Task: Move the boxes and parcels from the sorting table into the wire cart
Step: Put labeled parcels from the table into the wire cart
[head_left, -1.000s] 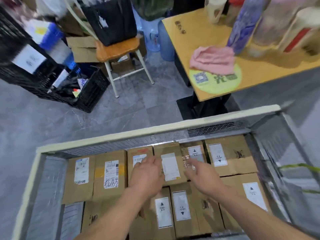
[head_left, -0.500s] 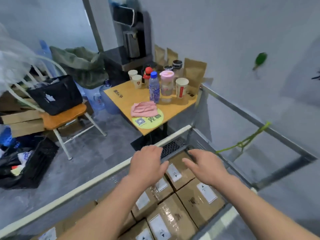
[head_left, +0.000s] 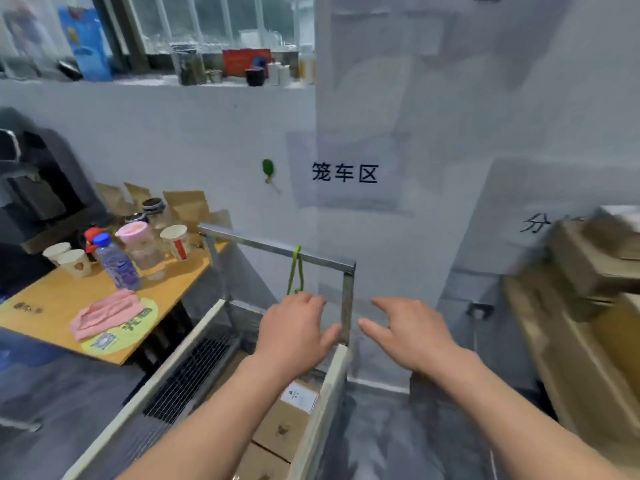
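Both hands empty: left hand over wire cart, right hand just right of it, fingers loosely spread. Boxes already inside cart; blurred boxes stacked far right, likely left to move.

This is a parcel sorting room. A printed sign in Chinese characters marks a bay on the white wall, a wire cart holds labelled cardboard boxes, and more cartons are stacked at right. A yellow table carries paper cups and a water bottle.
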